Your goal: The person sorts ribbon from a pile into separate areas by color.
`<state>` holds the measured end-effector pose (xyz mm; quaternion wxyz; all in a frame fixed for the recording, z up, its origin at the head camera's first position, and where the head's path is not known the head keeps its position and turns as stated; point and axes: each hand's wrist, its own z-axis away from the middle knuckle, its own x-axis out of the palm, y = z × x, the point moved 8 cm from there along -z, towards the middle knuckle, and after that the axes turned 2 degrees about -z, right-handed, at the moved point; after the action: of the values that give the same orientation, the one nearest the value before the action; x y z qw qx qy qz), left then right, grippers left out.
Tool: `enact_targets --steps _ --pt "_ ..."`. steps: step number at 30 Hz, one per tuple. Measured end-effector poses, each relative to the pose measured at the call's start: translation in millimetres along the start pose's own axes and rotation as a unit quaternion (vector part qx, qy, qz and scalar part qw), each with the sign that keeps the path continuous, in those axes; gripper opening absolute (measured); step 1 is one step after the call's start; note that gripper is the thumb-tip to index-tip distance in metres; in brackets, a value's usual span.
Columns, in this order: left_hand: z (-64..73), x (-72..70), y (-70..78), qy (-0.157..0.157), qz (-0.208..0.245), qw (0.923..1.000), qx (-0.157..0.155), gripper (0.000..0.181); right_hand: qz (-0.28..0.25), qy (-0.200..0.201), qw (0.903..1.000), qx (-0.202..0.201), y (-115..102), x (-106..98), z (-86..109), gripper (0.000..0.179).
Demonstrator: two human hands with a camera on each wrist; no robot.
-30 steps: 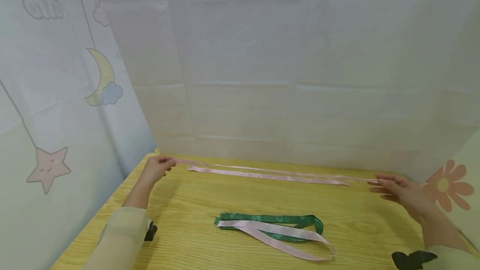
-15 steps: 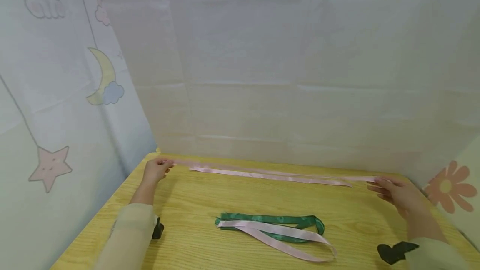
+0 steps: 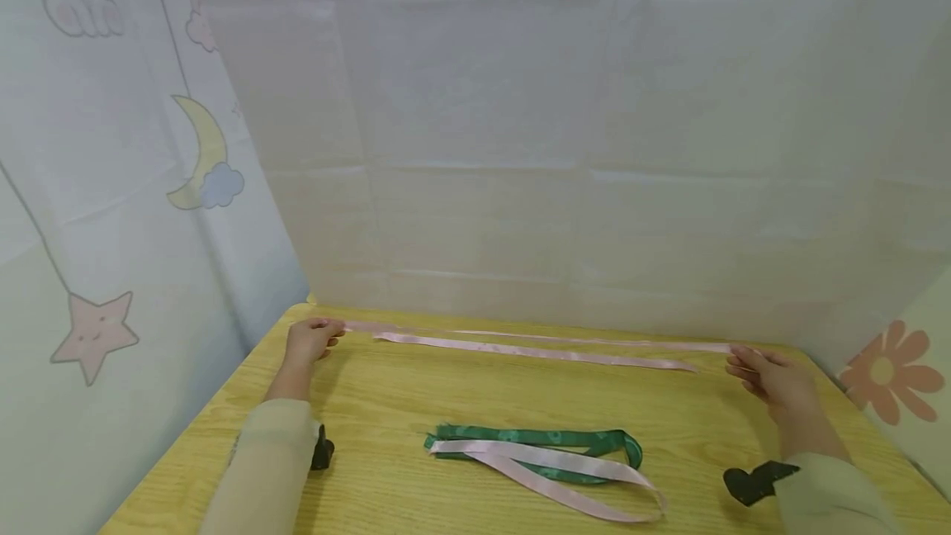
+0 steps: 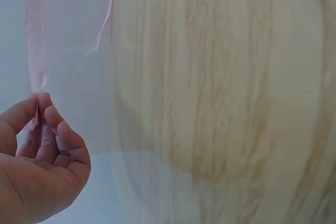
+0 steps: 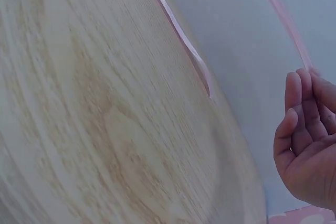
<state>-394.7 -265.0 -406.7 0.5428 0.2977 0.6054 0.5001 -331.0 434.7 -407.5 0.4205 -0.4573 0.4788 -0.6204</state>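
Observation:
A long pink ribbon (image 3: pixel 520 335) stretches across the back of the table between the two hands. My left hand (image 3: pixel 308 343) pinches its left end between thumb and fingertips, as the left wrist view shows with the pink ribbon (image 4: pixel 37 40) rising from the pinch. At the other end my right hand (image 3: pixel 773 378) pinches it too; in the right wrist view the ribbon (image 5: pixel 286 19) runs up from the fingertips. Just in front, a second pink ribbon (image 3: pixel 535 352) lies along the table, nearly parallel to the held one.
Nearer the front of the wooden table (image 3: pixel 386 485), a folded green ribbon (image 3: pixel 550 436) lies with a looped pink ribbon (image 3: pixel 550 456) over it. A pale sheet (image 3: pixel 475 221) stands along the back edge. At the left hangs a curtain printed with a star (image 3: pixel 95 337) and a moon.
My right hand has moved left and slightly nearer, keeping its pinch on the ribbon's end. My left hand has barely shifted. The ribbons on the table have stayed put.

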Motion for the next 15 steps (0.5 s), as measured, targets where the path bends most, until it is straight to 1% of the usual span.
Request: enact_targets --steps 4,8,12,15 --pt "-1.3 1.5 -2.4 0.006 0.011 0.9999 -0.006 0.028 0.003 0.003 0.9999 0.017 6.1 -0.7 -4.6 0.014" --pt "-2.6 3.3 -4.3 0.011 0.03 0.9994 -0.012 0.021 0.002 0.0 0.9997 0.023 10.7 -1.0 -8.0 0.016" --pt "-5.4 4.7 -7.0 0.01 0.034 0.9992 -0.017 0.024 -0.005 -0.003 0.9996 0.029 13.7 -0.7 -9.8 0.017" --pt "-7.0 5.5 -8.7 0.007 0.038 0.9991 -0.019 0.03 -0.007 0.005 0.9992 0.038 16.1 -2.5 -10.6 0.014"
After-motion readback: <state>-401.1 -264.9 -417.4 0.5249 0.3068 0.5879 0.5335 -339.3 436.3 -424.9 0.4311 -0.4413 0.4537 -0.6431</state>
